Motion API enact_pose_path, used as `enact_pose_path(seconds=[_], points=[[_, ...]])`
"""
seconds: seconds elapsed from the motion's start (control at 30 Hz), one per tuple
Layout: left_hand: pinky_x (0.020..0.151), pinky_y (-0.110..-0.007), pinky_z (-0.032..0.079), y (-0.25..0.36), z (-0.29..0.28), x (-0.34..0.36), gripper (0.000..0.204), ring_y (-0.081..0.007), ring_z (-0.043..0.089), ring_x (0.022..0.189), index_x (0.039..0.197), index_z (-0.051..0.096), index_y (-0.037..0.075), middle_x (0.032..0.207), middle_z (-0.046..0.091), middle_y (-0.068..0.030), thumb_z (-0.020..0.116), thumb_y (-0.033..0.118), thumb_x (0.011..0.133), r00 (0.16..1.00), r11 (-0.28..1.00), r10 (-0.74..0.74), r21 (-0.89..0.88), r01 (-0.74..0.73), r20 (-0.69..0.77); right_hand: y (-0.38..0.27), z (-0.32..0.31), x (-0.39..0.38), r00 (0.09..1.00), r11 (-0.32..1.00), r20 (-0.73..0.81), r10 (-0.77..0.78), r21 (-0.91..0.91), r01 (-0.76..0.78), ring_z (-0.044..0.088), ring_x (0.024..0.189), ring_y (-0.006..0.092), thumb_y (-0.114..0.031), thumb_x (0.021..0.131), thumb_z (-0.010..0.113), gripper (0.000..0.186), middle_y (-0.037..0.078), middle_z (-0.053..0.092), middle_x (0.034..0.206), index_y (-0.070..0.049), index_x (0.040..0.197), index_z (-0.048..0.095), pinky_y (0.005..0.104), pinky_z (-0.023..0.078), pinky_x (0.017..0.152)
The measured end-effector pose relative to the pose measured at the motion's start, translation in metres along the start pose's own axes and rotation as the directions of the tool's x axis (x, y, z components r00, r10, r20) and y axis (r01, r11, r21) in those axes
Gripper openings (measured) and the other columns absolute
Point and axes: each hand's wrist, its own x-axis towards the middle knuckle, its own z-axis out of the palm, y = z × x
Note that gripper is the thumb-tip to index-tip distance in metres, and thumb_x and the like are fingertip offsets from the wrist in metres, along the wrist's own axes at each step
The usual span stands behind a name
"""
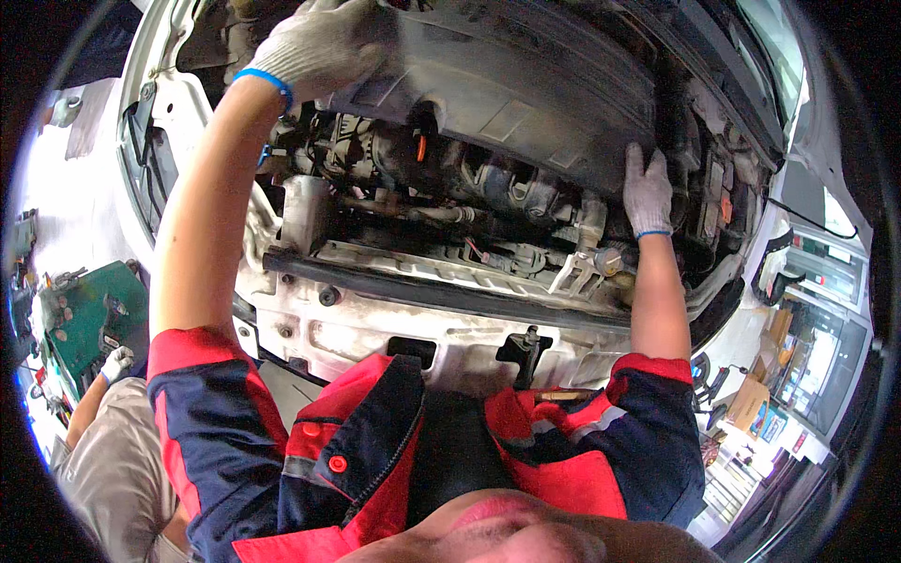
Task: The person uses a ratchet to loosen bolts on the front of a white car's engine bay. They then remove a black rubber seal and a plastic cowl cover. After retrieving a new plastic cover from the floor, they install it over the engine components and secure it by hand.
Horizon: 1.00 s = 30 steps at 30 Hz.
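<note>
A large dark engine cover [526, 94], dusty and ribbed, lies tilted over the far part of an engine bay. At its left end is my left hand [324, 45], in a pale knit glove with a blue cuff; it is closed against the cover, its fingertips partly hidden. My right hand [648, 190], also gloved, grips the cover's right edge with fingers extended up along it. Below the cover's near edge the engine [507, 188] shows, with pipes, hoses and an orange-handled part [421, 147].
The white front crossmember [375, 324] with a black strip [441, 293] runs between me and the engine. At the left, another person's gloved hand [117, 363] is beside a green surface [94, 314]. Cardboard boxes [746, 403] and glass-fronted shelving stand at the right.
</note>
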Motion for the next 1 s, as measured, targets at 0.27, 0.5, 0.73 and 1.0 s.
enact_pose_path(seconds=[0.27, 0.5, 0.73, 1.0], points=[[0.116, -0.057, 0.039, 0.026, 0.012, 0.016, 0.076, -0.0511, 0.033, 0.147, 0.149, 0.051, 0.007, 0.157, 0.041, -0.022, 0.06, 0.058, 0.093, 0.997, 0.997, 0.072, -0.018, -0.073, -0.02, -0.005, -0.011, 0.006, 0.967, 0.951, -0.091, -0.238, -0.227, 0.212, 0.046, 0.14, 0.0485, -0.058, 0.103, 0.049, 0.082, 0.032, 0.045, 0.154, 0.003, 0.156, 0.035, 0.0508, 0.04, 0.116], [0.098, -0.049, 0.056, 0.006, 0.034, 0.054, 0.072, -0.0421, 0.065, 0.118, 0.149, 0.047, 0.011, 0.138, 0.06, -0.0227, 0.062, 0.057, 0.095, 0.909, 0.82, 0.417, 0.437, -0.369, -0.015, -0.115, -0.054, 0.04, 0.85, 0.844, 0.211, -0.483, -0.145, 0.516, 0.033, 0.152, 0.0431, -0.063, 0.097, 0.059, 0.088, 0.017, 0.023, 0.171, -0.014, 0.163, 0.03, 0.0505, 0.031, 0.124], [0.096, -0.053, 0.057, 0.044, 0.037, 0.065, 0.077, -0.0451, 0.06, 0.126, 0.155, 0.043, 0.018, 0.144, 0.057, -0.0232, 0.051, 0.068, 0.098, 0.99, 0.983, -0.024, 0.174, 0.049, -0.141, -0.213, -0.038, 0.027, 0.777, 0.774, 0.377, -0.504, -0.202, 0.6, 0.01, 0.158, 0.0473, -0.068, 0.099, 0.049, 0.093, 0.018, 0.012, 0.173, -0.015, 0.167, 0.016, 0.0602, 0.015, 0.127], [0.121, -0.057, 0.03, 0.04, 0.045, 0.059, 0.078, -0.0507, 0.033, 0.148, 0.149, 0.05, 0.003, 0.158, 0.04, -0.0291, 0.052, 0.059, 0.095, 0.972, 0.993, 0.061, 0.113, -0.036, -0.226, -0.22, -0.051, 0.031, 0.79, 0.839, 0.354, -0.501, -0.028, 0.544, 0.019, 0.156, 0.0449, -0.068, 0.102, 0.041, 0.083, 0.018, 0.014, 0.172, -0.017, 0.165, 0.026, 0.055, 0.022, 0.126]])
